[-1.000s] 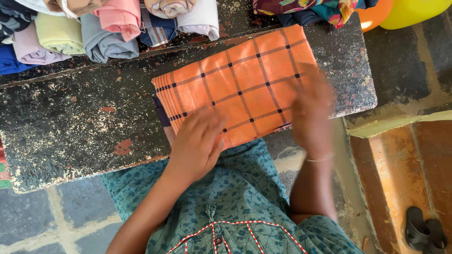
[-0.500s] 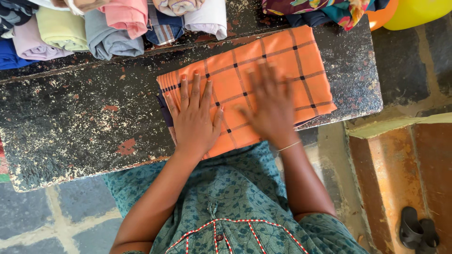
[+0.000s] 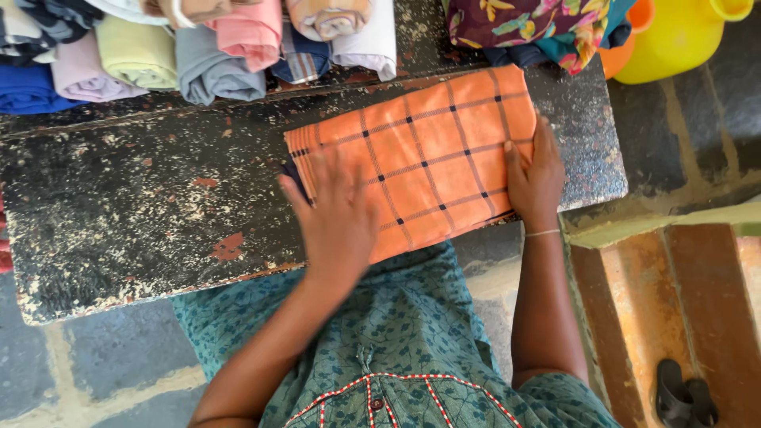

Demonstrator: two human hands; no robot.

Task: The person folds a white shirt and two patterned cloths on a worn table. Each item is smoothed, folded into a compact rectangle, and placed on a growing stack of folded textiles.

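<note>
Two hands lie flat on one folded orange checked cloth (image 3: pixel 420 162), which rests on a worn black bench top (image 3: pixel 143 206). Starting at the left, a row of rolled and folded clothes (image 3: pixel 190 43) in blue, lilac, green, grey and pink sits well beyond the left hand, along the far side of the bench. The left hand (image 3: pixel 337 210) is spread open, fingers apart, palm down on the cloth's near left corner, gripping nothing; its outline is a little blurred. A dark edge of fabric peeks out just left of that hand, under the orange layer. To its right the cloth runs slightly askew across the bench, its near edge hanging just over the rim. The right hand (image 3: pixel 535 178) rests open at the cloth's right edge, fingers together and pointing away, thumb on the fabric, clamped on nothing. Beyond it lies a flowered fabric (image 3: pixel 531 28), and further right a yellow plastic vessel (image 3: pixel 678 36).

To smooth this fold well, I judge the left palm should press evenly while the right steadies the edge, so layers stay aligned and the checks run straight.
</note>
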